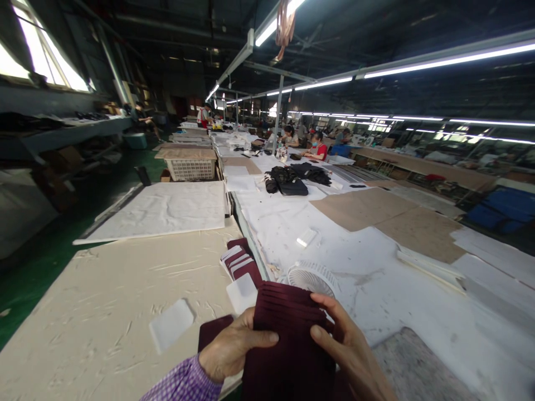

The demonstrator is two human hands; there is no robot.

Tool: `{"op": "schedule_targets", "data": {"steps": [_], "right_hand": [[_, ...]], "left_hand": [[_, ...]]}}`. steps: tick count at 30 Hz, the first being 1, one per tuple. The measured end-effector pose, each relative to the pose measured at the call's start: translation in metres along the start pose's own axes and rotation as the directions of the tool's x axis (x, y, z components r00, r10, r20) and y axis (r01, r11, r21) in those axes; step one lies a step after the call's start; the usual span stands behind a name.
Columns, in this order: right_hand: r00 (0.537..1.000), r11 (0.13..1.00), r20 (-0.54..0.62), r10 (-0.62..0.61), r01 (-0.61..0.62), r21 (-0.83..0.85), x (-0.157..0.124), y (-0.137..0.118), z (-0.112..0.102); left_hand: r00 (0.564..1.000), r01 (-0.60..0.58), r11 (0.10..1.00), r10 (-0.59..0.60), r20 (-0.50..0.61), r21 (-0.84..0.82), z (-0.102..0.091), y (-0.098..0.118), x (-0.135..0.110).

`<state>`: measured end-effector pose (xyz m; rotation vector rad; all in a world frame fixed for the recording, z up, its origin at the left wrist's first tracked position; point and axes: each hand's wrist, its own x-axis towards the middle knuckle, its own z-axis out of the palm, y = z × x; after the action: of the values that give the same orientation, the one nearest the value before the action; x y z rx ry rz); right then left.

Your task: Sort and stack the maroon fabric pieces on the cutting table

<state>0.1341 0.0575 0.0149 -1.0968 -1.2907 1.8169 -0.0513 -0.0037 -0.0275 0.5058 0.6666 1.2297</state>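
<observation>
Between my two hands is a stack of maroon fabric pieces [288, 356], its upper edges fanned out in thin steps. My left hand [234, 345] grips the stack's left side, thumb flat across the front. On the right side, my right hand [345, 342] pinches the stack, with thumb in front and index finger at the top edge. Left of the stack, a maroon piece [214, 329] lies partly hidden behind my left hand. Just beyond are white card pieces [242, 292] and a fanned pile of maroon and white pieces [241, 260].
A small white fan [311, 275] stands behind the stack on the white-covered table [355, 250]. Another white card [172, 324] lies on the cream-covered table [104, 289]. Farther off are black garments [288, 179], a plastic crate [192, 169] and several people working at tables.
</observation>
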Motion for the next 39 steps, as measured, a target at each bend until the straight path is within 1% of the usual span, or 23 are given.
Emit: {"op": "schedule_targets", "data": {"steps": [6, 10, 12, 14, 16, 20, 25, 29, 32, 36, 39], "right_hand": [[0.992, 0.997, 0.102, -0.067, 0.063, 0.045, -0.003, 0.002, -0.002], [0.981, 0.996, 0.192, -0.027, 0.009, 0.094, -0.007, 0.006, 0.003], [0.975, 0.993, 0.216, -0.052, 0.028, 0.112, -0.007, 0.009, 0.007], [0.978, 0.992, 0.186, -0.094, 0.077, 0.097, -0.007, 0.012, 0.008], [0.983, 0.993, 0.144, -0.113, 0.107, 0.047, -0.005, 0.016, 0.008], [0.994, 0.995, 0.073, -0.086, 0.09, -0.043, -0.003, 0.021, 0.008], [0.996, 0.997, -0.043, -0.079, 0.079, 0.005, -0.006, 0.021, 0.016], [0.994, 0.996, -0.062, -0.093, 0.093, 0.009, -0.007, 0.018, 0.022], [0.992, 0.994, -0.07, -0.107, 0.107, 0.003, -0.007, 0.017, 0.023], [0.992, 0.993, -0.039, -0.119, 0.119, -0.014, -0.009, 0.014, 0.022], [0.995, 0.994, -0.02, -0.102, 0.101, -0.052, -0.01, 0.011, 0.02]], "left_hand": [[1.0, -0.015, 1.0, 0.015, 0.009, 0.014, 0.001, 0.002, 0.001], [0.999, -0.035, 0.999, 0.035, -0.024, -0.002, 0.002, 0.004, 0.002], [0.998, -0.046, 0.999, 0.046, -0.043, -0.005, 0.002, 0.005, 0.003], [0.998, -0.052, 0.999, 0.052, -0.045, -0.007, 0.003, 0.005, 0.003], [0.998, -0.055, 0.998, 0.055, -0.035, -0.013, 0.003, 0.004, 0.003], [0.998, -0.057, 0.998, 0.056, -0.033, -0.028, 0.003, 0.002, 0.001], [0.998, -0.063, 0.997, 0.063, -0.009, -0.04, 0.004, 0.004, 0.002], [0.997, -0.075, 0.996, 0.076, 0.02, -0.05, 0.005, 0.004, 0.0], [0.997, -0.069, 0.996, 0.07, 0.021, -0.048, 0.005, 0.002, -0.002], [0.997, -0.072, 0.997, 0.072, 0.019, -0.041, 0.002, -0.001, -0.003], [0.997, -0.071, 0.997, 0.071, 0.008, -0.043, 0.0, -0.003, -0.002]]}}
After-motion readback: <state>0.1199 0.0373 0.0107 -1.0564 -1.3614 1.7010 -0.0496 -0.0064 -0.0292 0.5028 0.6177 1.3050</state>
